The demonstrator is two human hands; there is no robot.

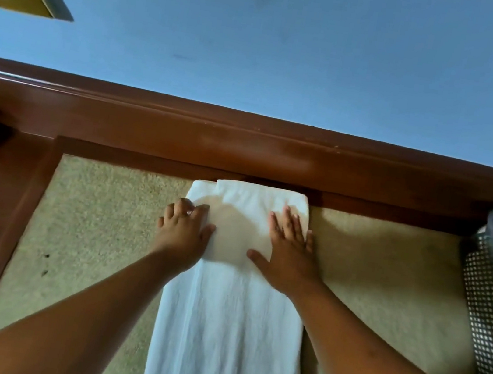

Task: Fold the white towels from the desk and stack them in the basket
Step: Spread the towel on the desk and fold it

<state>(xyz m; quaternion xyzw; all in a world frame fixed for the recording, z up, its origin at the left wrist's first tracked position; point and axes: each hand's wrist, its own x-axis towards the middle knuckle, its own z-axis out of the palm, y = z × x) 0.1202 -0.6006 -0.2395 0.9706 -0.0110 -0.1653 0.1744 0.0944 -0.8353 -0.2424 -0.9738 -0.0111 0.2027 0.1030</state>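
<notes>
a: where's the towel?
b: centre of the frame, a long white strip on the desk, its far end by the wooden rim.
a: and the hands?
b: left hand curls its fingers round the towel's left edge, thumb on top. right hand lies flat, fingers straight, pressing it. the basket sits at the right edge.

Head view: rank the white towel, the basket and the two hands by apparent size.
1. white towel, largest.
2. basket, though the frame edge cuts it off.
3. left hand and right hand: these look alike, so no ranking.
</notes>
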